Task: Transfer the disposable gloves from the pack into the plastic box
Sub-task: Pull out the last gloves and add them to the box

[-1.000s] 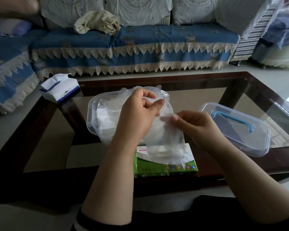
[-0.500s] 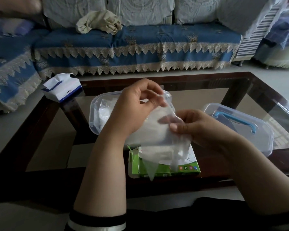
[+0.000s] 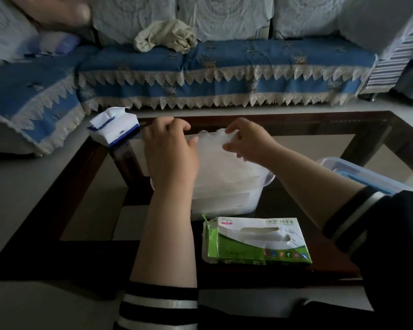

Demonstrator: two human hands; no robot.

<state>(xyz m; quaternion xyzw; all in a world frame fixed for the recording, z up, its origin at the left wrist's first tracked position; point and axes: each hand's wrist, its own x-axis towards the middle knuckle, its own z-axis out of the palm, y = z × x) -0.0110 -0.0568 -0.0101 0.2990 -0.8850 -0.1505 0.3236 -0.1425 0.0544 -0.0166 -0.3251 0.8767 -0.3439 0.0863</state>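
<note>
A thin clear glove (image 3: 215,139) is pinched at its top edge by both hands, right over the plastic box (image 3: 226,186). The left hand (image 3: 171,148) has its fingers curled on the glove's left side. The right hand (image 3: 246,141) nips the right side between thumb and fingers. So each grip is closed on the glove.

The glove hangs down into the box, where more cloudy white gloves seem to be piled up. It is not let go yet.

The green pack (image 3: 257,241) is lying flat on the table (image 3: 284,122), just in front of the box. A little white plastic can be seen through its slot, so some gloves are probably left inside. How many cannot be told.

The lid (image 3: 365,175) with the blue handle is set down to the right, off the box. The job looks partly done.
</note>
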